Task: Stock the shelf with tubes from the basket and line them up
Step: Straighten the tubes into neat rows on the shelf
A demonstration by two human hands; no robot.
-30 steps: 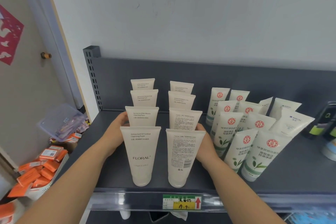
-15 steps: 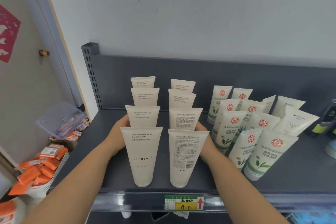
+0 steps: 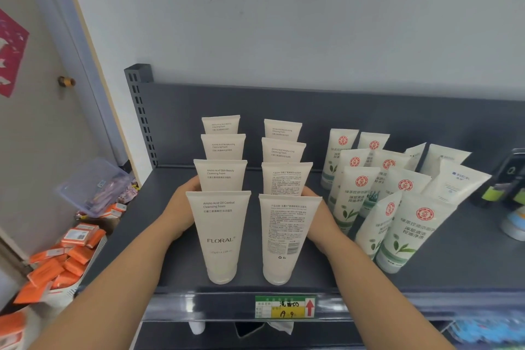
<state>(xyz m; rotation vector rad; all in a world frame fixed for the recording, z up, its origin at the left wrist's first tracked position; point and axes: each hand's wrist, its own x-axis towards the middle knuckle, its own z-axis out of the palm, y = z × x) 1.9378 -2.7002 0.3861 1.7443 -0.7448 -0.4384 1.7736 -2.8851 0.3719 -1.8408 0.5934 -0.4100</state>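
1. Eight cream FLORAL tubes (image 3: 221, 236) are counted near the left end of the dark shelf (image 3: 454, 250), stood cap-down in two files of four, front to back.
2. The files are bracketed from outside. The left hand (image 3: 181, 207) is laid against the left file just behind its front tube, and the right hand (image 3: 316, 213) against the right file at the same depth.
3. Fingers on both hands are hidden behind the front tubes, so it cannot be told whether they lie flat or curl round a tube.
4. The lining-up step is judged to be in hand, and stocking of this product looks nearly done.
5. Next, an even inward nudge is called for, so that the files are squared without a tube being tipped. The right file's front two show back labels and might be turned.
6. To the right, eight red-seal tubes (image 3: 412, 236) are counted, loosely leaning. Three blue-printed tubes (image 3: 454, 182) are counted behind them, one half hidden.
7. No basket of tubes can be made out.
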